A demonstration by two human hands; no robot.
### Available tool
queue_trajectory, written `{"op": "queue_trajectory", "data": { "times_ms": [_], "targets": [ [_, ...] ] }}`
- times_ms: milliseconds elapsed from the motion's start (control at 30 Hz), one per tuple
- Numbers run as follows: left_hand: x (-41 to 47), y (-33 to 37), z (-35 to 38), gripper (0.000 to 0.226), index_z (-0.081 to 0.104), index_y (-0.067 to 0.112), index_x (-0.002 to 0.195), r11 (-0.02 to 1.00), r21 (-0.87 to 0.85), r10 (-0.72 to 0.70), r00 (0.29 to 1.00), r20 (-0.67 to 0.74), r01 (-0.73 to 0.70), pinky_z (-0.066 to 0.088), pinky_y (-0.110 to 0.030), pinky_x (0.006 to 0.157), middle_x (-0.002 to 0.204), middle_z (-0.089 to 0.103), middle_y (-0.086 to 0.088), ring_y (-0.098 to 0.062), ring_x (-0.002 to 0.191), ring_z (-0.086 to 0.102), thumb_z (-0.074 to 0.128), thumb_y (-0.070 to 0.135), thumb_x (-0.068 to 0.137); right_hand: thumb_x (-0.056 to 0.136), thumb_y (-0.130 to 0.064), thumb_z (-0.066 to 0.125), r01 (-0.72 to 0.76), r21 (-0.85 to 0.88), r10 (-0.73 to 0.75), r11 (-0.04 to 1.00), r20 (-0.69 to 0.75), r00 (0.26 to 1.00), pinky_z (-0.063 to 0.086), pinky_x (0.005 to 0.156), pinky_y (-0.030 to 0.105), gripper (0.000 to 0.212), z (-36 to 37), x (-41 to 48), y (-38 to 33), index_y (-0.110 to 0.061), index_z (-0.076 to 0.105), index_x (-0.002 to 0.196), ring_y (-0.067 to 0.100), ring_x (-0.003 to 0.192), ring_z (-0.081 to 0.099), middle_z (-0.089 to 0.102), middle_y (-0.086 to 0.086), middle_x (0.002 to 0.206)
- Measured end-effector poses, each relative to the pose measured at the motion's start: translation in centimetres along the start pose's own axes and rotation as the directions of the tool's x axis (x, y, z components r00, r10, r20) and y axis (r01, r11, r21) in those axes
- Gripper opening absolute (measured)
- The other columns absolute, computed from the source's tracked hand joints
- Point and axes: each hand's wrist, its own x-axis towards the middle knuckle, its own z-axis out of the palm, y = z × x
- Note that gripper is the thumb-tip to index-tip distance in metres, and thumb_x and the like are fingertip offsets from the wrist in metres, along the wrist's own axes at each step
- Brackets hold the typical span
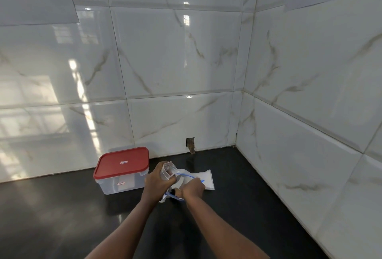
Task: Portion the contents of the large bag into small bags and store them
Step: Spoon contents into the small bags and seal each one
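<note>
A large clear zip bag (203, 179) with a blue seal line lies on the black counter, white contents filling its far end. My right hand (193, 188) grips its open mouth by the blue edge. My left hand (158, 182) holds a small clear bag (168, 170) upright just left of the large bag's opening. Another piece of clear plastic with a blue edge (167, 196) shows below my hands, partly hidden by them.
A clear plastic box with a shut red lid (123, 164) stands on the black counter (62, 217) to the left of my hands, near the tiled back wall. A tiled side wall (310, 155) closes the right. A small hole (190, 144) sits at the wall's base.
</note>
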Motion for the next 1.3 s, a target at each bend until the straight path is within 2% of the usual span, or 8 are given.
{"op": "queue_trajectory", "data": {
  "times_ms": [367,567,733,867,1000,1100,1200,1300],
  "targets": [
    [-0.1,-0.2,0.6,0.042,0.055,0.013,0.115,0.999,0.033,0.019,1.000,0.000,-0.019,0.051,-0.032,0.086,0.099,0.062,0.003,-0.015,0.093,0.061,0.073,0.016,0.077,0.095,-0.007,0.050,0.028,-0.053,-0.029,0.998,-0.007,1.000,0.049,0.082,0.022,0.032,-0.5,0.0,0.9,-0.006,0.048,0.127,0.021,0.113,0.058,0.050,0.012,0.132],
    [-0.1,-0.3,0.7,0.043,0.055,0.014,0.116,1.000,0.026,0.004,1.000,-0.003,-0.004,0.050,-0.029,0.085,0.098,0.062,0.005,-0.014,0.093,0.061,0.072,0.014,0.077,0.092,-0.005,0.054,0.007,-0.033,-0.007,0.999,-0.009,1.000,0.051,0.083,0.025,0.032,-0.6,0.1,0.6,-0.006,0.049,0.124,0.023,0.112,0.059,0.052,0.013,0.130],
    [0.1,-0.3,1.0,0.044,0.053,0.012,0.117,1.000,0.017,0.003,1.000,0.000,-0.003,0.048,-0.026,0.085,0.101,0.060,0.003,-0.014,0.095,0.059,0.072,0.015,0.078,0.094,-0.003,0.046,-0.002,-0.012,0.002,1.000,-0.012,1.000,0.050,0.086,0.028,0.030,-1.2,0.2,0.3,-0.004,0.051,0.124,0.025,0.115,0.058,0.053,0.014,0.131],
    [0.6,-0.1,0.8,0.041,0.052,0.023,0.111,1.000,-0.006,-0.031,0.999,-0.037,0.031,0.049,-0.034,0.087,0.098,0.060,0.007,-0.015,0.094,0.059,0.073,0.018,0.077,0.092,-0.002,0.049,0.013,0.022,-0.013,1.000,0.010,1.000,0.053,0.086,0.028,0.030,-2.3,0.7,-0.5,-0.002,0.053,0.122,0.026,0.111,0.061,0.057,0.014,0.125],
    [1.4,0.4,0.4,0.040,0.055,0.017,0.112,0.999,-0.020,-0.038,0.995,-0.097,0.036,0.047,-0.033,0.084,0.099,0.061,0.005,-0.017,0.094,0.059,0.072,0.013,0.076,0.081,0.006,0.061,0.006,0.200,-0.026,0.980,0.099,0.995,0.060,0.067,0.034,0.029,-4.3,1.3,-1.2,0.007,0.057,0.110,0.032,0.097,0.068,0.061,0.017,0.108],
    [1.9,0.6,0.1,0.043,0.054,0.016,0.114,0.999,-0.017,-0.034,0.995,-0.094,0.033,0.045,-0.028,0.081,0.099,0.060,0.005,-0.016,0.094,0.059,0.072,0.013,0.076,0.080,0.003,0.065,0.014,0.214,-0.048,0.977,0.154,0.987,0.060,0.073,0.037,0.027,-6.3,1.8,-1.8,0.012,0.058,0.104,0.029,0.092,0.070,0.066,0.018,0.098],
    [2.2,0.4,0.1,0.047,0.052,0.019,0.116,0.999,-0.026,-0.045,0.995,-0.086,0.042,0.047,-0.029,0.084,0.101,0.060,0.007,-0.016,0.096,0.059,0.073,0.014,0.075,0.085,0.008,0.055,-0.027,0.261,-0.032,0.965,0.221,0.975,0.060,0.059,0.028,0.009,-8.6,2.0,-2.8,0.014,0.061,0.089,0.028,0.075,0.070,0.065,0.024,0.093],
    [2.4,0.5,0.0,0.055,0.049,0.017,0.123,0.998,-0.029,-0.057,0.995,-0.083,0.055,0.045,-0.027,0.086,0.107,0.058,0.005,-0.016,0.099,0.056,0.074,0.014,0.074,0.090,0.014,0.042,-0.073,0.294,-0.024,0.953,0.315,0.949,0.053,0.042,0.019,0.020,-11.4,1.5,-4.2,0.014,0.057,0.077,0.028,0.061,0.067,0.061,0.028,0.081]
  ]
}}
